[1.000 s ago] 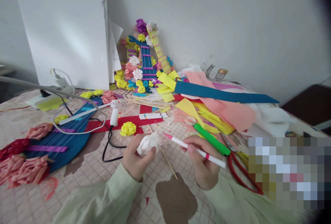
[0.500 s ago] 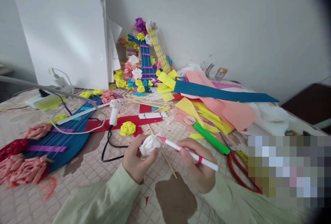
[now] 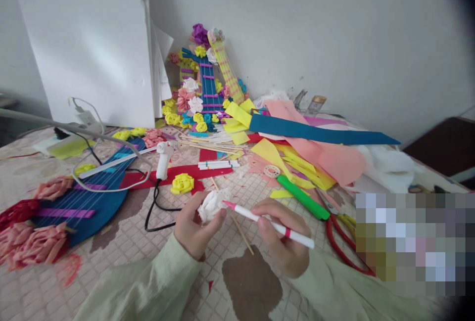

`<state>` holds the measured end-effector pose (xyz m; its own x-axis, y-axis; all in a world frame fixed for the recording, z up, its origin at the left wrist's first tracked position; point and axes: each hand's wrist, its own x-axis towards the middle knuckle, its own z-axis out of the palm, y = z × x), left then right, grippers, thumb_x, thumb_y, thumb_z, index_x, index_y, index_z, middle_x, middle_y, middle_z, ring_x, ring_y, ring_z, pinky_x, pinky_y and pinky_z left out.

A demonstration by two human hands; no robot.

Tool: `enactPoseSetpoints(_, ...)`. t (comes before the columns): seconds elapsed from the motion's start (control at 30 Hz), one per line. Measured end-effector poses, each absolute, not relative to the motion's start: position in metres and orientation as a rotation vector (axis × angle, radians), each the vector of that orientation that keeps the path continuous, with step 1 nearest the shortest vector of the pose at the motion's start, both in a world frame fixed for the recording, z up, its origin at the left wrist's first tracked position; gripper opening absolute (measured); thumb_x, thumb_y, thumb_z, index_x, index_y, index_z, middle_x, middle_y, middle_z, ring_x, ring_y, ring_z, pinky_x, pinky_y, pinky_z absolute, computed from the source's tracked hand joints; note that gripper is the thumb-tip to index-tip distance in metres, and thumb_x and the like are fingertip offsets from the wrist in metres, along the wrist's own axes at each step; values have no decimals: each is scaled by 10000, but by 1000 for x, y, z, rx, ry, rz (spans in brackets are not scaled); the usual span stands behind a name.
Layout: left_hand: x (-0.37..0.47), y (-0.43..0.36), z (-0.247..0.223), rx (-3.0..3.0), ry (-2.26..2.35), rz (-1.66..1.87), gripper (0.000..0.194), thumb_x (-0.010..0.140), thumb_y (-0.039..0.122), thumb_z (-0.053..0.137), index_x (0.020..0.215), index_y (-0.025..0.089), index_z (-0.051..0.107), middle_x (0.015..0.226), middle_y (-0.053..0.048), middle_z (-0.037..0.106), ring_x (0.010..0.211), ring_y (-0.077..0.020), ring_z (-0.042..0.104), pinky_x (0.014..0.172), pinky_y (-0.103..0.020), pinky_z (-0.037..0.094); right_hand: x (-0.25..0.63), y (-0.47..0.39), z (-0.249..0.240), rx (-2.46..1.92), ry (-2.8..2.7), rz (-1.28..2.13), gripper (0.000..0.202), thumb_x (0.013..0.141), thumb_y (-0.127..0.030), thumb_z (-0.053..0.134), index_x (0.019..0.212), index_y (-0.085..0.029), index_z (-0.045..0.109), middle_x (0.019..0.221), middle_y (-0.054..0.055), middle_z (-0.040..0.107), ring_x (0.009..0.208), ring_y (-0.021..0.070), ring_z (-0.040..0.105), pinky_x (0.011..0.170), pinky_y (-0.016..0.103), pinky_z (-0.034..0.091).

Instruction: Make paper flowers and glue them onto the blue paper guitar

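Observation:
A white crepe-paper flower (image 3: 211,206) is pinched between the thumb and fingers of my left hand (image 3: 195,229). My right hand (image 3: 284,234) grips a white felt-tip marker (image 3: 272,224) with a pink tip and a pink band. The tip points left and meets the right side of the flower, near my left thumb. Beneath both hands a thin wooden stick (image 3: 242,234) lies slantwise on the table. Just beyond the left hand rests a yellow paper flower (image 3: 182,183).
A white glue gun (image 3: 163,160) with a black cord stands left of the yellow flower. At left lies a blue paper guitar (image 3: 107,207) with pink flowers. Red-handled scissors (image 3: 343,247) and a green tool (image 3: 302,197) lie at right. Paper strips (image 3: 322,133) pile behind.
The marker tip has shifted slightly left and down across the white flower's right side. My left hand turned the flower a little; both hands keep their hold.

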<state>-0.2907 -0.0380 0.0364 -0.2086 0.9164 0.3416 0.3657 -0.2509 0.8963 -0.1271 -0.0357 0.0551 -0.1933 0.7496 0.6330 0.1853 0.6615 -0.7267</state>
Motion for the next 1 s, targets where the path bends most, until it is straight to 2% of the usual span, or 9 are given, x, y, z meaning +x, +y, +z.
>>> enactPoseSetpoints(0.3,-290,-37,36,1495,1513,1516,222,618,256,605,807,147,564,699,-3,578,639,-138,522,603,-232,429,-127,-36,54,-802,-1699,632,126,704,-124,479,783,-176,563,662,14,553,553,118,508,509,250,411)
enactPoseSetpoints(0.57,-289,-38,35,1468,1514,1526,226,613,262,609,803,145,571,684,-2,576,621,-135,514,594,-234,421,-127,-36,55,-798,-1722,625,150,708,-110,481,810,-182,565,721,25,575,631,135,532,553,256,419)
enactPoseSetpoints(0.8,-288,-38,36,1391,1485,1512,240,615,275,610,804,133,573,679,-7,569,616,-131,493,588,-233,404,-127,-36,58,-868,-1715,645,126,721,-120,479,790,-183,564,662,2,565,571,111,515,518,232,410)
enactPoseSetpoints(1.0,-289,-33,30,999,1206,1375,309,595,280,631,844,123,537,703,-12,587,618,-130,525,580,-236,429,-125,-34,57,-892,-1570,601,107,728,-158,476,776,-178,569,646,9,569,574,131,534,501,245,417)
